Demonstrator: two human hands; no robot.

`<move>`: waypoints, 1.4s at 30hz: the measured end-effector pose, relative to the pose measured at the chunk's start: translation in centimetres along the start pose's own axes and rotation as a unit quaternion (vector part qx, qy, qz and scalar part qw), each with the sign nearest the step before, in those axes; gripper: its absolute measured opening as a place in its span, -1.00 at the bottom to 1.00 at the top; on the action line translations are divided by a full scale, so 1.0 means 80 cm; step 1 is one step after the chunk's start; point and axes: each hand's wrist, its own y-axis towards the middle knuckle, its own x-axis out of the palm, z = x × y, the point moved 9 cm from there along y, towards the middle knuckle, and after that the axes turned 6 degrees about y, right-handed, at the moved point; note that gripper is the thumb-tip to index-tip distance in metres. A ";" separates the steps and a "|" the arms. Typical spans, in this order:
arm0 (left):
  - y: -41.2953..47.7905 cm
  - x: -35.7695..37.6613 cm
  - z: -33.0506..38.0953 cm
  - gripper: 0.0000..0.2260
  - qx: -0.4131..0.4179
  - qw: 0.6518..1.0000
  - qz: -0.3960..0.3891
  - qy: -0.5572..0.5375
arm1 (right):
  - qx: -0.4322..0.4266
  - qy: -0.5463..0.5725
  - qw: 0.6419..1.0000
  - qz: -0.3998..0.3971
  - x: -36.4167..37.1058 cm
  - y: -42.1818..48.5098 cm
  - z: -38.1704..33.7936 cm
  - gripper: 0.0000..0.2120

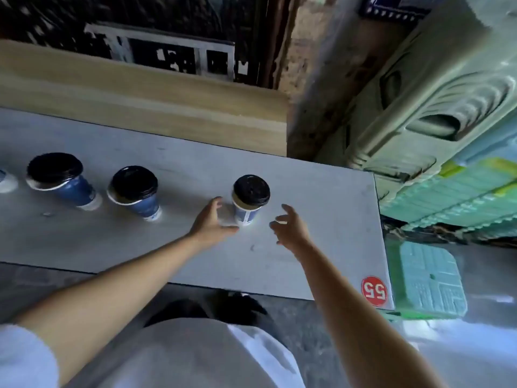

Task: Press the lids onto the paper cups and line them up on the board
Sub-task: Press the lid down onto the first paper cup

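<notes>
Three blue paper cups with black lids stand in a row on the pale grey board (321, 247): one at the left (60, 177), one in the middle (134, 190), one at the right (250, 198). A further cup (5, 182) is cut off by the left frame edge. My left hand (214, 224) is open just left of the right cup's base, fingers close to it or touching. My right hand (289, 226) is open to the cup's right, a small gap away, holding nothing.
A red round sticker marked 55 (374, 291) sits at the board's near right corner. A wooden plank (140, 99) runs behind the board. Green plastic crates (447, 163) stand to the right, beyond the board's right edge.
</notes>
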 end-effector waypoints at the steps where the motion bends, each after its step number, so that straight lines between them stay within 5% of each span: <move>1: 0.006 0.003 0.007 -0.08 0.014 0.999 -0.001 -0.036 | 0.011 0.068 0.998 -0.002 -0.008 0.013 -0.001 -0.42; 6: 0.008 0.010 0.032 0.01 0.040 0.996 -0.003 -0.076 | -0.020 0.148 0.989 -0.022 -0.046 0.029 -0.035 -0.58; 11: 0.016 0.009 0.047 -0.03 0.057 0.992 0.028 -0.105 | -0.152 -0.020 0.988 -0.036 -0.047 0.028 -0.100 -0.53; 16: 0.018 0.002 0.042 -0.22 0.047 0.988 0.085 -0.117 | -0.257 -0.174 0.945 -0.100 -0.004 0.017 -0.140 -0.39; 27: 0.015 0.003 0.040 -0.32 0.058 0.981 0.115 -0.145 | -0.267 -0.348 0.887 -0.148 0.031 0.028 -0.144 -0.37; 42: 0.015 0.003 0.045 -0.34 0.066 0.980 0.117 -0.146 | -0.321 -0.374 0.859 -0.137 0.021 0.004 -0.176 -0.34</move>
